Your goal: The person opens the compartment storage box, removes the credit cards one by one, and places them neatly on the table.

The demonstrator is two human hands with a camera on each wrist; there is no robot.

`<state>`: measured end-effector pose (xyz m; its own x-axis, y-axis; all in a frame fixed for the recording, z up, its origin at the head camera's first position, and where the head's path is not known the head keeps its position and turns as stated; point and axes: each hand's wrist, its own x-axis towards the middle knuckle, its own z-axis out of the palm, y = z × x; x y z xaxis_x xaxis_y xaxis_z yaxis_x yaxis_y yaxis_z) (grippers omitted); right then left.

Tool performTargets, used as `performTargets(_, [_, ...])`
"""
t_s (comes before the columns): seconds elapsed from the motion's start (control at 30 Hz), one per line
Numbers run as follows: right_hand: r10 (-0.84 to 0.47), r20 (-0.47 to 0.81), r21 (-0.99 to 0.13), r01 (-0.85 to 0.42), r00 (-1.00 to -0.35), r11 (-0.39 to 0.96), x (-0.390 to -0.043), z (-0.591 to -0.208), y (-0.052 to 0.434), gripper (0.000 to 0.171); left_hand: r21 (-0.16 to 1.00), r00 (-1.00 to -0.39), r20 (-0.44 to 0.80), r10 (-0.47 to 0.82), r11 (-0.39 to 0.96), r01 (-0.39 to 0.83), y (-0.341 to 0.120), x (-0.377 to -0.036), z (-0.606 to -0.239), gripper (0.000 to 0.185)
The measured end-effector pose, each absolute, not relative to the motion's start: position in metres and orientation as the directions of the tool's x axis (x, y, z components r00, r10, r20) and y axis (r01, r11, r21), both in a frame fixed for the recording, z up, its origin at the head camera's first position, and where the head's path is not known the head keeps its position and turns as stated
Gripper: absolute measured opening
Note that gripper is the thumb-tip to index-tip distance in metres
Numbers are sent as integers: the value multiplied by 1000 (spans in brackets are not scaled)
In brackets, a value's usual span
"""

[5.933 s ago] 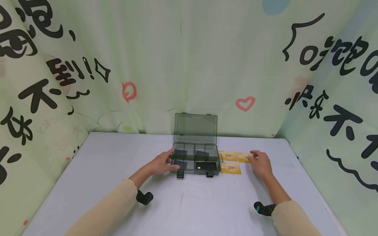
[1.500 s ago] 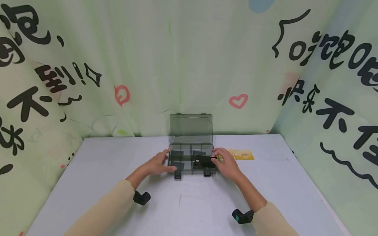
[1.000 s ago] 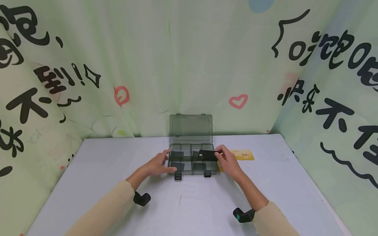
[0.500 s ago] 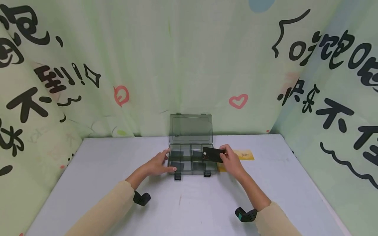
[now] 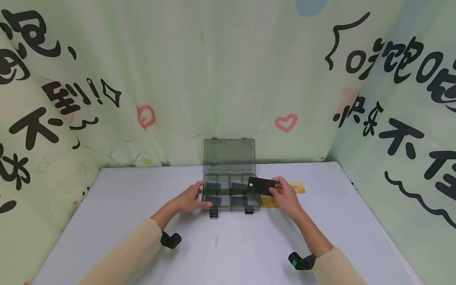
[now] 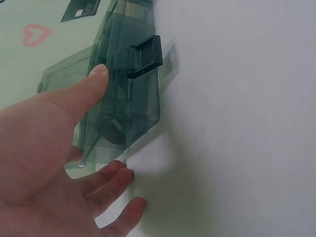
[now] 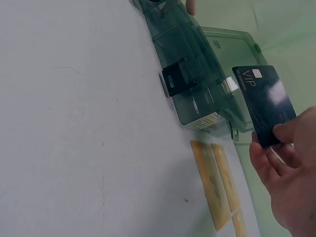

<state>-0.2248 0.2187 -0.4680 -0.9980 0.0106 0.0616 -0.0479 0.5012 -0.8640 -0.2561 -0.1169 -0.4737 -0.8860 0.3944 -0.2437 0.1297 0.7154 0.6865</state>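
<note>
A black card marked VIP (image 5: 261, 186) is pinched between the thumb and fingers of my right hand (image 5: 286, 197). Tilted up, it hovers above the right side of a clear grey compartment box (image 5: 225, 202), whose lid (image 5: 229, 155) stands raised at the back. In the right wrist view the face of the card (image 7: 264, 101) is towards the camera, with a white square in one corner. My left hand (image 5: 189, 198) rests against the box's left side. Its thumb (image 6: 94, 86) lies straight on the front rim and its other fingers are loosely extended.
Several yellow cards (image 7: 211, 180) lie flat on the white table (image 5: 228, 249), just right of the box. Two black latches hang at the box's front, one being the left latch (image 5: 213, 213). A printed curtain (image 5: 228, 79) encloses the back and sides.
Earlier the black card lay in the box's front right compartment while my right hand was at the yellow cards. The card has since been lifted up and rightward. My left hand has stayed on the box.
</note>
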Motion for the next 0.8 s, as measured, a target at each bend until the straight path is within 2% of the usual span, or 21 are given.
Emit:
performTargets(0.3, [20,111,-790,-76,-994,609,-226,-467,227,21,680,-887,-245,392,721,131,-116,-256,-473,91])
performTargets(0.8, [15,120,-741,-80,-993,667,-227,-467,241,20,678,-885,-236,402,720,146,-118,-259,-475,91])
